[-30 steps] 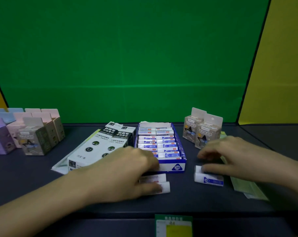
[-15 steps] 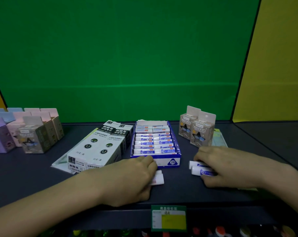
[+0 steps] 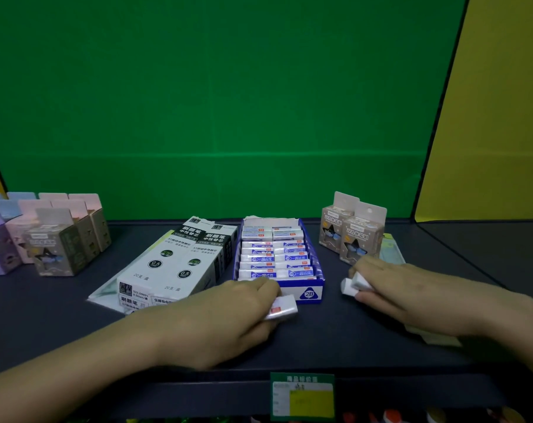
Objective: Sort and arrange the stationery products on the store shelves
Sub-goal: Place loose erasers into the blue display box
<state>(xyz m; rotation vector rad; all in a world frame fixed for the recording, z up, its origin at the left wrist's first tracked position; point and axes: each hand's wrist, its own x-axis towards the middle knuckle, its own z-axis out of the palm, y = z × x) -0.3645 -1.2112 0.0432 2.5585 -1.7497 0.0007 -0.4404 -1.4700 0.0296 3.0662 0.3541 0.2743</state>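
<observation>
Eraser (image 3: 285, 309) being gripped in left hand (image 3: 228, 319), just near-side of blue box (image 3: 309, 293) | right hand (image 3: 411, 294) clutching second eraser (image 3: 355, 285), box lying to its left

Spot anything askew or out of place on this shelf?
White pen-refill boxes lie diagonal to the shelf edge. Loose erasers sit outside the blue 2B eraser box, gripped in the left hand and right hand.

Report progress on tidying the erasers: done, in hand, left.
Done: the blue cardboard display box already holds neat rows of white erasers. In hand: the left hand grips one loose white eraser in front of it; the right hand grips a second loose eraser to its right. Left: both need slotting into the box.
</observation>
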